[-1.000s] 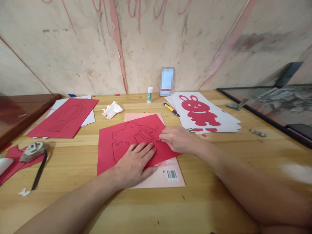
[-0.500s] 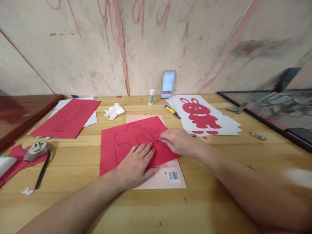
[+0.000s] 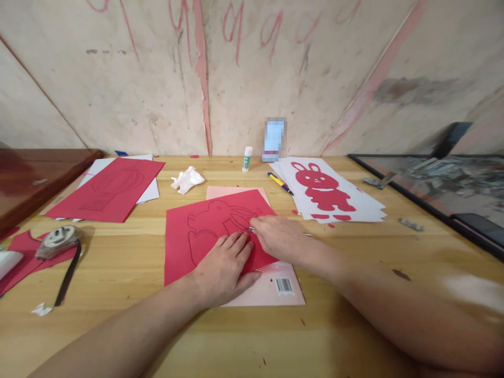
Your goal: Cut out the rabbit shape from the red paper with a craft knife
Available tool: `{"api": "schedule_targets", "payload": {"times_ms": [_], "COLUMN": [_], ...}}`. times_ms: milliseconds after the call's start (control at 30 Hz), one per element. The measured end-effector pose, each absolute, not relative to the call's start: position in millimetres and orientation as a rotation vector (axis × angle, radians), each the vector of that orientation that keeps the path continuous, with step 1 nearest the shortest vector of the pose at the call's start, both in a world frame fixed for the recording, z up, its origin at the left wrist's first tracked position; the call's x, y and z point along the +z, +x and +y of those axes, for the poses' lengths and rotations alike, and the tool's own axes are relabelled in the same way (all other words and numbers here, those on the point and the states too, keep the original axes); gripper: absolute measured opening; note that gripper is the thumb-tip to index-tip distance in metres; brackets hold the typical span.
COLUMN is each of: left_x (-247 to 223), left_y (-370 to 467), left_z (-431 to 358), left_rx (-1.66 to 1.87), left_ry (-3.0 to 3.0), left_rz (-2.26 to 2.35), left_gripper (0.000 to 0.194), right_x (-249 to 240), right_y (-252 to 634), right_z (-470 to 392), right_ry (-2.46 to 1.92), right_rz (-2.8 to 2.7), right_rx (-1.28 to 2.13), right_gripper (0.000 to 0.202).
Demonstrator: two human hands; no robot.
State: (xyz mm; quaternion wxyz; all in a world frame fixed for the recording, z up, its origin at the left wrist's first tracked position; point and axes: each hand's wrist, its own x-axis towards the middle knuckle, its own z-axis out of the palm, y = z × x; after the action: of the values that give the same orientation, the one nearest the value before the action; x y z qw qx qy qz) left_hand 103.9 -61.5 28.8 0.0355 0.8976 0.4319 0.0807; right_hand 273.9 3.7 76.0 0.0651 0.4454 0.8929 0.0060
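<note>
Mostly hidden tool (image 3: 250, 229), inside right hand (image 3: 277, 236)

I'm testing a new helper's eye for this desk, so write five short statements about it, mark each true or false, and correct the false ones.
1. The left hand lies on the red sheet with the rabbit outline. True.
2. The right hand is empty. False: it holds a thin tool.
3. The glue stick stands on end. True.
4. The yellow-and-blue pen lies to the left of the glue stick in the picture. False: it lies to the right.
5. A barcode shows on the pink pad under the red sheet. True.
</note>
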Motion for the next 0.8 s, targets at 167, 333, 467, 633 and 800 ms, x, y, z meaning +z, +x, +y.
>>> {"api": "schedule_targets", "payload": {"times_ms": [167, 333, 467, 633, 800], "left_x": [29.1, 28.0, 25.2, 23.7, 25.6], "left_y": [104.3, 104.2, 103.6, 103.8, 104.0], "left_z": [-61.0, -61.7, -61.4, -60.4, -60.7], "left_rx": [0.244, 0.249, 0.269, 0.297, 0.272], "left_ry": [2.754, 2.762, 2.765, 2.773, 2.765], "left_rz": [1.323, 1.329, 1.323, 1.318, 1.321], "left_gripper": [0.064, 0.063, 0.064, 0.065, 0.065], "right_x": [72.4, 71.1, 74.1, 76.7, 77.0], "right_y": [273.0, 273.6, 272.6, 271.1, 270.2], "right_z": [5.5, 4.8, 3.1, 1.5, 1.3], "right_ry": [1.348, 1.364, 1.377, 1.368, 1.350], "right_rz": [2.699, 2.739, 2.714, 2.699, 2.682], "right_rx": [0.024, 0.038, 0.039, 0.025, 0.023], "right_gripper": [0.024, 0.022, 0.022, 0.021, 0.022]}}
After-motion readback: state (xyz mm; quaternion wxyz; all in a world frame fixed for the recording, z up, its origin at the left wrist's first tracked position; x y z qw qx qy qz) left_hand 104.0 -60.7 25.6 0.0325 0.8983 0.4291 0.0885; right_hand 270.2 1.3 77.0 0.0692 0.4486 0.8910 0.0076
